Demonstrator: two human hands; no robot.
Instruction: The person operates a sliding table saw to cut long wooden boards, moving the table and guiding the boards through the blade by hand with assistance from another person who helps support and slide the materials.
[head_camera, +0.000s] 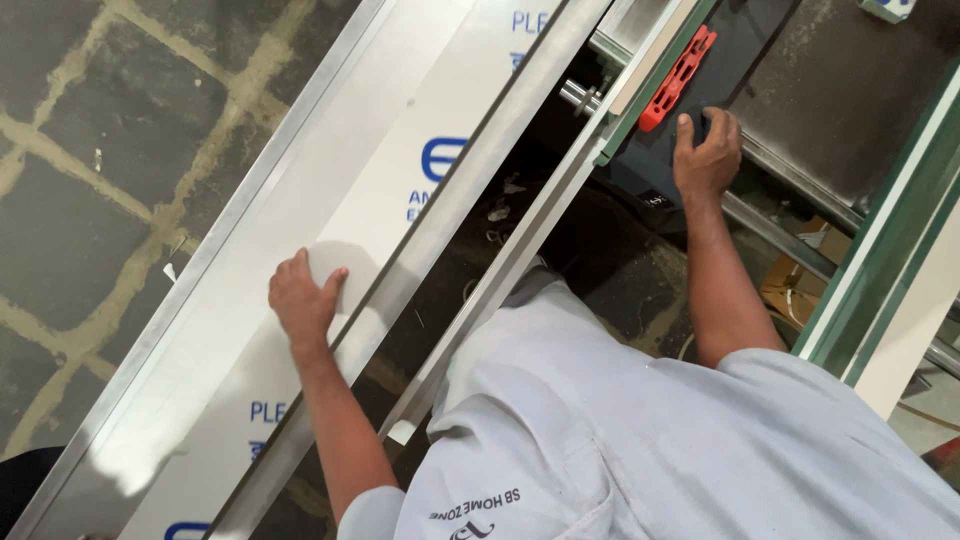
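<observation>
Head view shows the left hand lying flat, fingers spread, on a long metal panel with white protective film. The panel runs diagonally from lower left to upper right (its long axis goes away from the person), so it lies directly under this hand. The right hand is well apart, pressing with bent fingers on a dark machine beside a red handle; it closes around nothing.
</observation>
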